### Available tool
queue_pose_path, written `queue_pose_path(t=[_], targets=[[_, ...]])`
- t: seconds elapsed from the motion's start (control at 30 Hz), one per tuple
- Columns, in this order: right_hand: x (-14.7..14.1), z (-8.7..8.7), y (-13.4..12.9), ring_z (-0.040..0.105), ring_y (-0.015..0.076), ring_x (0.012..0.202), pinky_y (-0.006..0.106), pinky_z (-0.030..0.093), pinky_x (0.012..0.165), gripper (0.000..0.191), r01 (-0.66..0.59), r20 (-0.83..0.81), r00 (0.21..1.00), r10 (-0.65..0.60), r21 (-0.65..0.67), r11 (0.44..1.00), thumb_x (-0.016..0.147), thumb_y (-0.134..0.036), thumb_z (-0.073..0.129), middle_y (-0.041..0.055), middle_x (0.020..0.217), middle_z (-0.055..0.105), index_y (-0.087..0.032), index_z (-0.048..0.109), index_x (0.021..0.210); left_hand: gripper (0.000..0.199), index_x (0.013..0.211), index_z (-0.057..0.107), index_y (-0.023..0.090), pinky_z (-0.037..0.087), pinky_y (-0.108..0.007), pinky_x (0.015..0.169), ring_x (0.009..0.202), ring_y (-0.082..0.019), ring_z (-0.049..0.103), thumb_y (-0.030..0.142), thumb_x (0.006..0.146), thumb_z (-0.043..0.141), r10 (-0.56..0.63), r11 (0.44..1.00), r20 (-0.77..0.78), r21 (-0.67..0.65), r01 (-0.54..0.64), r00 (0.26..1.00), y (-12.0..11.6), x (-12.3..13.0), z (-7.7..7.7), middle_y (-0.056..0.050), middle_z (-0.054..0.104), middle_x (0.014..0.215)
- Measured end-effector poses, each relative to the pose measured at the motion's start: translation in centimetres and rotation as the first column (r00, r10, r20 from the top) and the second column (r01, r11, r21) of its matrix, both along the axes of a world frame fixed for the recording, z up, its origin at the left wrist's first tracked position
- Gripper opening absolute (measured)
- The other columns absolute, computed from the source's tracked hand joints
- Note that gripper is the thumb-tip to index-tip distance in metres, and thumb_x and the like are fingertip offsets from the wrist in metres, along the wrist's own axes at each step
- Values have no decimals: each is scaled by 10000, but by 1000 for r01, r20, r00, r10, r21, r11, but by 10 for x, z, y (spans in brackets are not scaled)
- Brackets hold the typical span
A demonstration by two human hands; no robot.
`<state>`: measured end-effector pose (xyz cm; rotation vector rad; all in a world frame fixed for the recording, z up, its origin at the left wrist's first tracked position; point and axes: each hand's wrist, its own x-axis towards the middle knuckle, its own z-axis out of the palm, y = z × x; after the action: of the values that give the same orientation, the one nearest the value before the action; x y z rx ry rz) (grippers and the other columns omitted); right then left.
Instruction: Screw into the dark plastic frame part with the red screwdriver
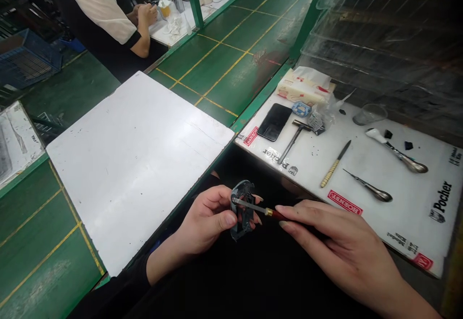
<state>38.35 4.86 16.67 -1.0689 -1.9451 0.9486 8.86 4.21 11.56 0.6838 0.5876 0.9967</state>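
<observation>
Near the middle of the head view, my left hand [207, 218] grips a dark, curved plastic part [243, 209] with openings through it. Its thumb is on the near face and fingertips show behind the far edge. From the right, my right hand [340, 242] pinches the dark red handle of a small flat-bladed tool [253, 206], perhaps a file or scraper. The metal blade reaches across the front of the part and its tip lies at the upper left edge. Most of the handle is hidden inside my right hand.
On the right board [383, 222] lie a phone [275, 122], a small hammer [293, 141], a knife-like tool [335, 164] and metal-handled tools [369, 187]. Behind them stands a tissue pack [306, 85]. A white board [144, 159] is at left; a co-worker [119, 15] sits beyond the green conveyor [231, 58].
</observation>
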Motion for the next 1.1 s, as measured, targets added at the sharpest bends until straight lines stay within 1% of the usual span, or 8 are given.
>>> queue_pose_path(t=[0.1,0.27,0.37,0.47,0.53,0.73,0.9,1.1], targets=[[0,-4,-9,886,122,827,170,698,789,378,-39,-7,999,38,-22,999,1176,-91,816,-31,1048,928,-334,917,1448,310,1290,929,194,728,-391,1000,1075,-271,937,436,1116,1016,-17,1000,3,-5,17,1000,-14,-6,-5,-173,973,1296],[2,-20,-40,857,134,790,195,671,750,269,-161,-42,987,156,-157,974,1218,-209,821,-22,974,903,-322,958,1419,346,1303,938,191,725,-359,950,1059,-285,960,431,1081,1053,-100,995,-17,-9,100,995,-55,-25,-21,-178,982,1265],[5,-34,-64,909,158,893,221,705,844,243,-202,-57,979,193,-261,944,1232,-301,833,-1,1066,955,-335,982,1421,279,1257,946,202,721,-360,1002,1110,-289,968,378,1074,1062,-114,993,-66,4,114,991,-82,-29,-28,-173,989,1264],[10,-48,-87,960,212,1095,285,735,1016,263,-225,-73,974,213,-372,901,1228,-381,846,27,1242,996,-345,987,1447,279,1237,953,209,710,-347,1009,1103,-277,964,382,1058,1077,-78,997,-111,2,79,991,-107,-24,-30,-162,993,1248],[13,-57,-102,962,250,1191,324,736,1059,278,-247,-102,969,225,-442,862,1231,-423,836,46,1312,996,-336,988,1446,279,1219,955,209,706,-345,995,1088,-276,957,404,1060,1074,-60,998,-145,-7,60,988,-124,-20,-29,-159,994,1225],[11,-78,-132,928,269,1148,368,714,1045,314,-324,-241,943,229,-501,802,1211,-457,838,81,1307,986,-284,990,1425,410,1241,947,179,708,-320,922,986,-259,929,519,1047,1070,-47,998,-272,-39,38,961,-165,-19,-28,-186,988,1178],[5,-91,-133,834,248,979,352,665,908,362,-325,-320,934,157,-584,744,1192,-532,842,76,1120,939,-258,993,1373,488,1259,941,167,687,-290,868,921,-233,904,588,1044,1061,-39,998,-355,-57,20,934,-164,-22,-29,-179,978,1089],[-13,-113,-108,618,190,807,332,516,776,539,-327,-355,928,116,-622,712,1161,-722,851,31,929,766,-232,974,1349,530,1206,941,160,656,-319,852,906,-248,877,621,992,1091,4,997,-338,-76,-32,941,-131,-25,-43,-195,970,1101]])
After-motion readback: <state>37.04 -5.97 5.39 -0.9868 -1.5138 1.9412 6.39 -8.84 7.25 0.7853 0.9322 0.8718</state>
